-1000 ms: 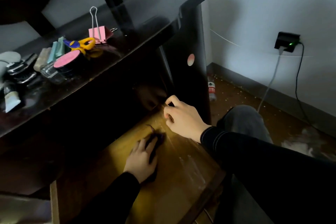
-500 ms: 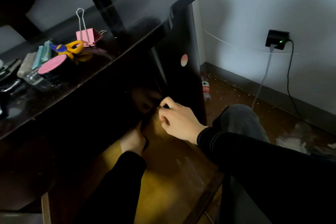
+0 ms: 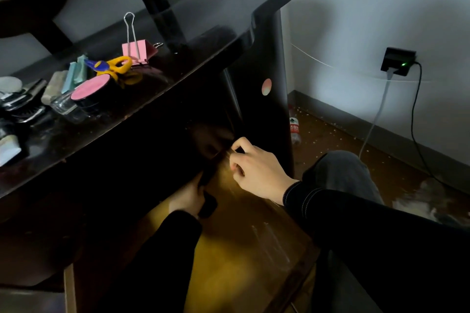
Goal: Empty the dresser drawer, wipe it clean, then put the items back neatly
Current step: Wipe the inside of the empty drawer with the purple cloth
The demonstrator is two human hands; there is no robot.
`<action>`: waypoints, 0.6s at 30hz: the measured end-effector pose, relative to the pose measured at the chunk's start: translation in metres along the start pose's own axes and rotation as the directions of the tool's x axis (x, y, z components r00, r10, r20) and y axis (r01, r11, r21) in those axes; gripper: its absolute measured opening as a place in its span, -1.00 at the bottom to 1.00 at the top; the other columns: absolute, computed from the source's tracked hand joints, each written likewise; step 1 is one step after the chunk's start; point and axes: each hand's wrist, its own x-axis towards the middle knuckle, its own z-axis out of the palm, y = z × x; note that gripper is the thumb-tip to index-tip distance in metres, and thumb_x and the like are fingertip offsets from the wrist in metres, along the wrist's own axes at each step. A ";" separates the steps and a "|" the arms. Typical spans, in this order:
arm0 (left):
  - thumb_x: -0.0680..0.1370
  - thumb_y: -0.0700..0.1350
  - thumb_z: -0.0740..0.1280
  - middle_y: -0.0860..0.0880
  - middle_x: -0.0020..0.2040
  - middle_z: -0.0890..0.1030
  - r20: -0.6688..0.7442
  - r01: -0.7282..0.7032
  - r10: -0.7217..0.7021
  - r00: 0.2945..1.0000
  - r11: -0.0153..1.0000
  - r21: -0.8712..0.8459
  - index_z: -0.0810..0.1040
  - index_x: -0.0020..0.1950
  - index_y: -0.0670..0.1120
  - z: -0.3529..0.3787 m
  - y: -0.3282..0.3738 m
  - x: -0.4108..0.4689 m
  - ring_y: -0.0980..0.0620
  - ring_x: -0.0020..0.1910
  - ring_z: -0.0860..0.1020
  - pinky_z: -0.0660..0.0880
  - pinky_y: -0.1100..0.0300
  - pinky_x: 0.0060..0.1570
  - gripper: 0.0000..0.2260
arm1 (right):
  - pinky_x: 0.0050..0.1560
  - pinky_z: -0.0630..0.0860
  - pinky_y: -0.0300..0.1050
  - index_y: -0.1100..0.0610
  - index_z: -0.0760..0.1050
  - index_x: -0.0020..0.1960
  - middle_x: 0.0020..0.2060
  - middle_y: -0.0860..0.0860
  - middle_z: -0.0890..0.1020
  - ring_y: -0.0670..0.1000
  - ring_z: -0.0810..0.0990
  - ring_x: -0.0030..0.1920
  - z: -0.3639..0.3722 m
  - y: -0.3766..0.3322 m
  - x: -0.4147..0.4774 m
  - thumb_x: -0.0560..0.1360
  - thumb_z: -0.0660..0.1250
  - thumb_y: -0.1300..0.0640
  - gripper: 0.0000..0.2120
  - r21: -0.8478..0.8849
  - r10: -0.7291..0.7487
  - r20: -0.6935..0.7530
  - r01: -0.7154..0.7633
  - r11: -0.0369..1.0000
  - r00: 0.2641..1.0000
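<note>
Head view looks down into the pulled-out drawer (image 3: pixel 254 262), whose bare yellow-brown floor holds nothing I can see, so I judge the emptying done and the wiping in hand. My left grip (image 3: pixel 187 198) reaches to the far end, under the bench (image 3: pixel 203 20) overhang, and lies on a dark cloth (image 3: pixel 208 204). Its fingers are lost in shadow, so I cannot tell how far they curl. My right grip (image 3: pixel 259 170) is curled tight on the drawer's right wall, just right of the left one, steadying it.

Next, I think, the cloth wants drawing back along the floor towards the near end, where pale scuffs show on the right, with the right grip holding the drawer firm.

Up on the bench, to the left, wait a pink clip (image 3: pixel 136 49), yellow scissors (image 3: pixel 114 65) and a pink-lidded jar (image 3: pixel 89 91), among other small things too dim to name. The overhang hides the far corners, which makes them hard to check. My knee (image 3: pixel 340 173) sits near the drawer's right side, and a bottle (image 3: pixel 294 129) lies on the floor beyond it.
</note>
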 end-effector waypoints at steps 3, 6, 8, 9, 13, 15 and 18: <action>0.59 -0.08 0.25 -0.11 0.38 0.49 -0.051 0.072 -0.073 0.996 0.997 -0.018 0.35 0.52 0.11 0.005 0.018 0.004 -0.15 0.25 0.53 0.52 0.09 0.13 -0.53 | -0.31 0.45 -0.16 0.03 0.53 -0.05 0.29 -0.05 0.39 -0.02 0.54 -0.08 -0.001 -0.001 0.000 0.52 0.34 0.10 -0.98 -0.007 0.004 0.002 -0.004 1.000 1.000; 0.59 -0.02 0.22 -0.13 0.42 0.36 0.045 -0.025 0.023 0.999 0.998 0.059 0.30 0.52 0.14 0.004 0.022 -0.029 -0.19 0.33 0.44 0.51 0.03 0.19 -0.52 | -0.33 0.45 -0.13 0.03 0.51 -0.08 0.28 -0.05 0.39 -0.02 0.53 -0.11 -0.002 -0.001 0.000 0.52 0.33 0.10 -0.99 -0.004 0.001 0.009 -0.001 1.000 1.000; 0.57 0.04 0.21 -0.12 0.42 0.27 0.162 -0.180 0.169 0.972 0.982 0.059 0.25 0.52 0.15 0.004 0.015 -0.063 -0.19 0.37 0.37 0.47 0.04 0.23 -0.50 | -0.32 0.44 -0.11 0.02 0.48 -0.10 0.29 -0.05 0.38 -0.03 0.50 -0.14 -0.003 -0.002 0.000 0.51 0.32 0.09 -0.97 -0.006 0.005 0.017 -0.005 1.000 1.000; 0.55 0.07 0.19 -0.11 0.42 0.25 0.217 -0.274 0.256 0.942 0.960 0.057 0.24 0.52 0.16 0.004 0.010 -0.083 -0.18 0.36 0.37 0.47 0.06 0.22 -0.49 | -0.31 0.45 -0.11 0.02 0.47 -0.10 0.29 -0.05 0.37 -0.03 0.49 -0.15 -0.004 -0.002 0.000 0.51 0.32 0.09 -0.96 -0.008 0.008 0.020 -0.008 1.000 1.000; 0.51 0.11 0.16 -0.10 0.32 0.40 0.249 -0.538 0.503 0.828 0.837 0.098 0.30 0.48 0.18 -0.003 -0.011 -0.126 -0.13 0.18 0.51 0.58 0.09 -0.07 -0.49 | -0.27 0.53 -0.07 0.01 0.49 -0.08 0.28 -0.07 0.37 -0.03 0.52 -0.13 -0.004 -0.002 0.000 0.52 0.33 0.08 -0.97 -0.016 0.015 0.023 -0.014 1.000 1.000; 0.55 0.09 0.20 -0.09 0.33 0.42 0.146 -0.433 0.412 0.899 0.888 0.158 0.32 0.50 0.15 -0.005 -0.025 -0.099 -0.15 0.20 0.52 0.58 0.08 -0.05 -0.51 | -0.30 0.50 -0.10 0.01 0.48 -0.09 0.28 -0.07 0.37 -0.05 0.51 -0.14 -0.003 -0.002 0.000 0.52 0.33 0.08 -0.97 -0.019 0.016 0.023 -0.015 1.000 1.000; 0.61 0.00 0.22 -0.13 0.34 0.46 -0.004 0.037 -0.036 0.999 0.984 0.176 0.37 0.49 0.04 -0.010 -0.034 -0.042 -0.19 0.24 0.51 0.51 0.06 0.04 -0.57 | -0.34 0.41 -0.19 0.01 0.49 -0.11 0.29 -0.06 0.37 -0.08 0.47 -0.18 -0.001 0.000 0.001 0.52 0.34 0.09 -0.95 -0.017 0.020 0.025 -0.019 1.000 0.999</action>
